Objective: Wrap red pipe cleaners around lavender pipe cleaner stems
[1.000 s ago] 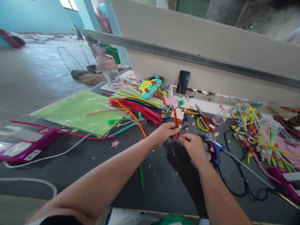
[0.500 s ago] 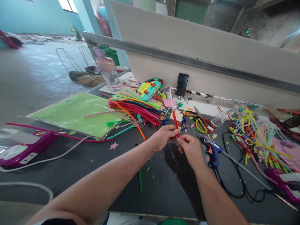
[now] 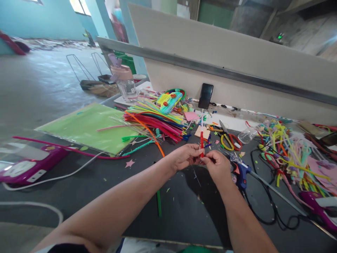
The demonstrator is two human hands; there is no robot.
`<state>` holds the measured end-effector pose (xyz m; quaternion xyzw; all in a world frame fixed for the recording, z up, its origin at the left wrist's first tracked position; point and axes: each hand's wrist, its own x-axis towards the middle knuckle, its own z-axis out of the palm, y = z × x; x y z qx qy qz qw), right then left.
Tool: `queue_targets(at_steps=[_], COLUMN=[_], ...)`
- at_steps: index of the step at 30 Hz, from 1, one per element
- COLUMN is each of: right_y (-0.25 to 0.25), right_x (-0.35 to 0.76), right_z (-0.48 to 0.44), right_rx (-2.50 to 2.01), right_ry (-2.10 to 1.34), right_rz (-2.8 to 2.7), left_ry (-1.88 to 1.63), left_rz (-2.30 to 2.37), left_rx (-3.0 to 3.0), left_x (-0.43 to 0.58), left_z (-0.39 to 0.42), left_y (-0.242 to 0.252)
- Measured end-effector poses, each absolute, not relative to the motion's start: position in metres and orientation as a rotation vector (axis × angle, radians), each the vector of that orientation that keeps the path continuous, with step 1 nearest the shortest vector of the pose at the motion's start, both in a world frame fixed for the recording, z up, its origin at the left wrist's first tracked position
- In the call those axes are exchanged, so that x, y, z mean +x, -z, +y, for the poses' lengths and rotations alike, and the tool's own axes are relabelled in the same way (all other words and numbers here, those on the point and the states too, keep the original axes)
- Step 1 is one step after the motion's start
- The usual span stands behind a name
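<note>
In the head view, a red pipe cleaner (image 3: pixel 202 139) sits around the lower part of a thin pale stick (image 3: pixel 202 123) that stands roughly upright. My left hand (image 3: pixel 188 157) is closed, with thumb and fingers pinching the red part from the left. Close against it on the right, my right hand (image 3: pixel 217 165) pinches at the lower end, its fingertips partly hidden. Beyond the hands lies a pale beige paper piece (image 3: pixel 199 133). Scissors with yellow and red handles (image 3: pixel 226 141) lie to the right, beside a blue glue gun (image 3: pixel 243 175).
A bundle of coloured pipe cleaners (image 3: pixel 150 121) lies behind my left arm, near a green sheet in plastic (image 3: pixel 86 128). A phone (image 3: pixel 205 96) leans on the back panel. A bottle (image 3: pixel 126 84) stands far left. Black cable (image 3: pixel 275 207) and a pipe-cleaner heap (image 3: pixel 286 147) are right.
Both hands have shifted slightly right in view, still gripping the red pipe cleaner. The pale stick has swung from leaning left to nearly upright. The whole view has shifted slightly.
</note>
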<state>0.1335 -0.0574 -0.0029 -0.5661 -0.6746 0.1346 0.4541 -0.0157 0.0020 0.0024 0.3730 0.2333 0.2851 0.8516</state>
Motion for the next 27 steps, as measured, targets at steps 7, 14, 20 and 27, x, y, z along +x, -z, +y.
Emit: queue_targets(at_steps=[7,14,20,27], right_y=[0.0,-0.013,-0.012,-0.007], right_x=[0.137,0.139,0.127,0.127], right_z=[-0.057,-0.068,-0.072,-0.064], right_rx=[-1.175,-1.077,-1.18,-1.254], right_ry=[-0.179,0.096,-0.142,-0.119], right_rz=[-1.789,-1.638,-1.661,-1.697], left_ry=[-0.603,-0.882,-0.956,-0.921], left_rz=[0.403,0.443,0.46,0.464], left_rx=[0.906,1.008,1.144,1.203], left_x=[-0.021,-0.03,-0.029,-0.02], left_z=[-0.001,0.007,0.007,0.003], left_y=[-0.008,-0.02,-0.021,-0.013])
